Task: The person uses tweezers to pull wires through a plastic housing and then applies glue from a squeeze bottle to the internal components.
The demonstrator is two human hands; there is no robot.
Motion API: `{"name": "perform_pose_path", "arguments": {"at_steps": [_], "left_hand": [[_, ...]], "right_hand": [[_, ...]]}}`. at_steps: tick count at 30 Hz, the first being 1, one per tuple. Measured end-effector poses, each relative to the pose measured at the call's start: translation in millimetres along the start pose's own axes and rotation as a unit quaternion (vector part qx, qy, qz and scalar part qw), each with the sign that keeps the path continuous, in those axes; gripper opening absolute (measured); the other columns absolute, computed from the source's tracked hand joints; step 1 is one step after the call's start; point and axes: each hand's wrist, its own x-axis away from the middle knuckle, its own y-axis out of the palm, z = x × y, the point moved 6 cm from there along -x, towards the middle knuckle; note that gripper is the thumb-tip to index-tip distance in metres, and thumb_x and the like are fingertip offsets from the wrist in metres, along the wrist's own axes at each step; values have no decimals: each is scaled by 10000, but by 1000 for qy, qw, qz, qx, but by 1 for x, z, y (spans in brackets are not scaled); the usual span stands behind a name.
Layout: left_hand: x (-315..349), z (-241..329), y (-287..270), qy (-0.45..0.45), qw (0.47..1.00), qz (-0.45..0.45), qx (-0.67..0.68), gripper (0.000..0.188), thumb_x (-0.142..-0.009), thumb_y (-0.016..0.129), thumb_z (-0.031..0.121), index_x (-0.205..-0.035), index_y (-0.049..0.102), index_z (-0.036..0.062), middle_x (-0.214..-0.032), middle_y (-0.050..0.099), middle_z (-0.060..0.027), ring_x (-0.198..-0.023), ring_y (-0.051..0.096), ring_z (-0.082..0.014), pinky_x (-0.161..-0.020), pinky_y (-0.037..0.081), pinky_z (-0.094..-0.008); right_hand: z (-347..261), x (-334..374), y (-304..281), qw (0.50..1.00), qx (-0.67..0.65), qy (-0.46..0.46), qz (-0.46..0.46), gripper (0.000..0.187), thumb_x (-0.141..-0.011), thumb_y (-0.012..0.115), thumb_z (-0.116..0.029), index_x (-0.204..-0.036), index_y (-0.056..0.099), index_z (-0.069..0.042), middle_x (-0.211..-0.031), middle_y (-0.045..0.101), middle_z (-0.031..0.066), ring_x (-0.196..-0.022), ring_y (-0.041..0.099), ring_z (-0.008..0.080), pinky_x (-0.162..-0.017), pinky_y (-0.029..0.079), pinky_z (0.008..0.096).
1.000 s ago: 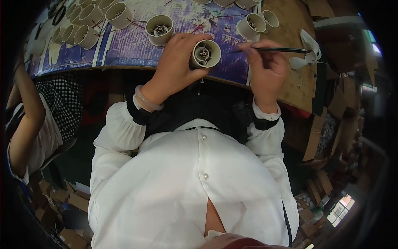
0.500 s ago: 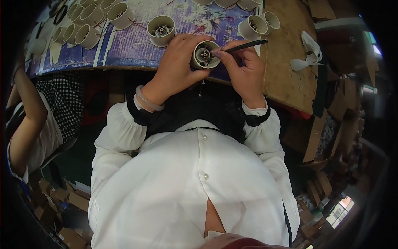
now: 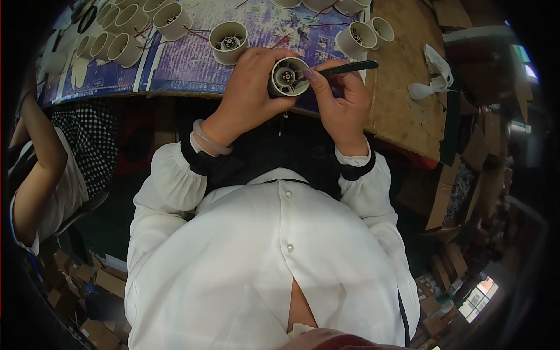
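Note:
My left hand (image 3: 252, 96) is wrapped round the side of a cream round motor housing (image 3: 272, 81), tilted with its mouth up. Inside it sit thin fins and a small motor (image 3: 287, 76); a short wire hangs below the rim. Between the thumb and fingers of my right hand (image 3: 345, 102) is a slim black tool, tweezers by its look (image 3: 350, 67), held like a pen. Its tip reaches into the housing beside the motor, where fine detail is too small to tell. Just beyond my left hand a second such housing (image 3: 228, 57) stands upright on the table.
Several more housings (image 3: 124, 51) with red and dark wires stand at the far left, and others (image 3: 356, 42) at the far right. A crumpled white bag (image 3: 433, 81) lies on the brown board (image 3: 402, 111). Another person's arm (image 3: 44, 151) is at the left. Cardboard boxes (image 3: 446, 186) stand at right.
My right hand has shifted slightly, and the tweezers' rear end has dipped a little and turned in my fingers. My left hand and the housing stay nearly in place.

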Motion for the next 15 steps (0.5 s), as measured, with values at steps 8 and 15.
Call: {"name": "perform_pose_path", "arguments": {"at_steps": [8,15], "left_hand": [[2,0,0,-5,1000,8,-14,624,-635,799,126,-1202,544,75,-1118,607,-108,-1072,544,-334,-935,433,-411],[2,1,1,-1,1000,6,-26,618,-637,795,133,-1197,541,73,-1108,604,-116,-1063,543,-339,-926,435,-415]], "right_hand": [[-5,2,0,999,35,-8,18,111,-880,719,-46,-948,646,2,-895,646,21,-770,591,76,-691,469,210],[-6,-1,-7,997,58,-42,6,118,-871,728,-47,-942,650,5,-898,652,22,-761,584,79,-691,466,221]]}}
